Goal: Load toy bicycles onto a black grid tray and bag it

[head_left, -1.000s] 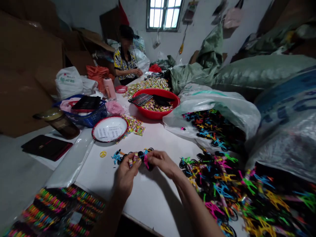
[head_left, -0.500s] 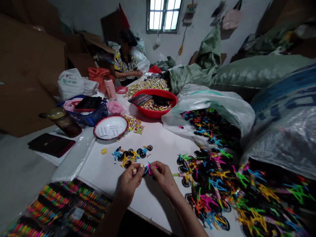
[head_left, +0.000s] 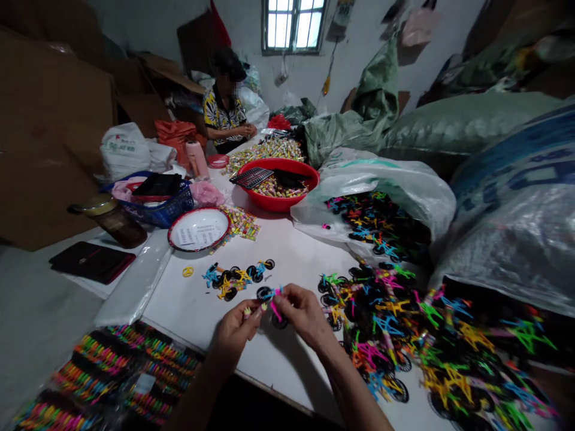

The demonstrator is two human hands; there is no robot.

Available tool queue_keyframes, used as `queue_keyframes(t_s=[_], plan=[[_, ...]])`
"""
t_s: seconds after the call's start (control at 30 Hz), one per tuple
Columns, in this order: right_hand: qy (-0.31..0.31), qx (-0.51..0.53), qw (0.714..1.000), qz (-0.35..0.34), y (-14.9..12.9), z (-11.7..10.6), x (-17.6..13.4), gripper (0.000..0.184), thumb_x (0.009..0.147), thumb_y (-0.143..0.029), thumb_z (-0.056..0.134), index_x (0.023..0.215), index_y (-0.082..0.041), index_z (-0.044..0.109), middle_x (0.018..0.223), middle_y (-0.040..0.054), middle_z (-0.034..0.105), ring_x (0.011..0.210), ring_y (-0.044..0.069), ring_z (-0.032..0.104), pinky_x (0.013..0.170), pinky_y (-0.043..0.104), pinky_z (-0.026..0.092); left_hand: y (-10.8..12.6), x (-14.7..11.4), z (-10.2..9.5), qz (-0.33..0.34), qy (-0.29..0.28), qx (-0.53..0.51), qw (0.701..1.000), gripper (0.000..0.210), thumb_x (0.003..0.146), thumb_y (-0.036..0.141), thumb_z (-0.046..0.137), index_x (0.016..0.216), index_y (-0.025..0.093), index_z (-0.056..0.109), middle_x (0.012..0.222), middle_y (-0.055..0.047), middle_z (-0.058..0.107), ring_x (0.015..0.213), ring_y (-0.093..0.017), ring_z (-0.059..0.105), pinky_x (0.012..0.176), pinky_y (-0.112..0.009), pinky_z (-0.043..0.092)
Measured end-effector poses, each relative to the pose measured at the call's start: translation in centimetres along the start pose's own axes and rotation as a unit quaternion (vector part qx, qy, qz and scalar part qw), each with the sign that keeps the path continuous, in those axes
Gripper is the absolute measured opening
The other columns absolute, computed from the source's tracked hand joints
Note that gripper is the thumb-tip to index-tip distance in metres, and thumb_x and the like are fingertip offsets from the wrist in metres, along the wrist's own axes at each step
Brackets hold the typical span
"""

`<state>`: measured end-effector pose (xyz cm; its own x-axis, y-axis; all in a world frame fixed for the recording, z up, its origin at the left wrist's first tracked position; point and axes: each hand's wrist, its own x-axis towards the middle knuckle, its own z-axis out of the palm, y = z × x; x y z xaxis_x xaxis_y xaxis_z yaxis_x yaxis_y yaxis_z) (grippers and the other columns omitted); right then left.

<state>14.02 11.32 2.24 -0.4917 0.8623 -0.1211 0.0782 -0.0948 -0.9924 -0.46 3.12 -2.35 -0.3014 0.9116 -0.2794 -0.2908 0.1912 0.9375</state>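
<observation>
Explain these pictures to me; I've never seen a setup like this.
There is no machine here, just a person's bare left hand and right hand. A camera on that person's head looks forward and down, and takes every picture. The left fingers pinch small pale-tipped pieces; the right hold a pink-and-blue toy bike. On the white table lie more bikes, a dish and a red basin. Another person sits beyond.

Left hand [head_left: 238,328] and right hand [head_left: 304,314] pinch, close together.
</observation>
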Motion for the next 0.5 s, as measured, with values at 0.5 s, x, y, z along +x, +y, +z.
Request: queue_keyframes(t_s=[0.5], plan=[[0.06, -0.065, 0.996, 0.033, 3.5, 2.5, -1.1, 0.032, 0.074, -0.044, 0.059, 0.059, -0.02, 0.045, 0.05, -0.0054, 0.043, 0.048, 0.009, 0.035, 0.046, 0.022, 0.025, -1.4, -0.9, 0.7, 0.014, 0.026, 0.11, 0.994, 0.032, 0.067, 0.045, 0.07, 0.075, 0.015, 0.062, 0.054, 0.007, 0.041, 0.05, -0.008, 0.033, 0.047, -0.021, 0.024]])
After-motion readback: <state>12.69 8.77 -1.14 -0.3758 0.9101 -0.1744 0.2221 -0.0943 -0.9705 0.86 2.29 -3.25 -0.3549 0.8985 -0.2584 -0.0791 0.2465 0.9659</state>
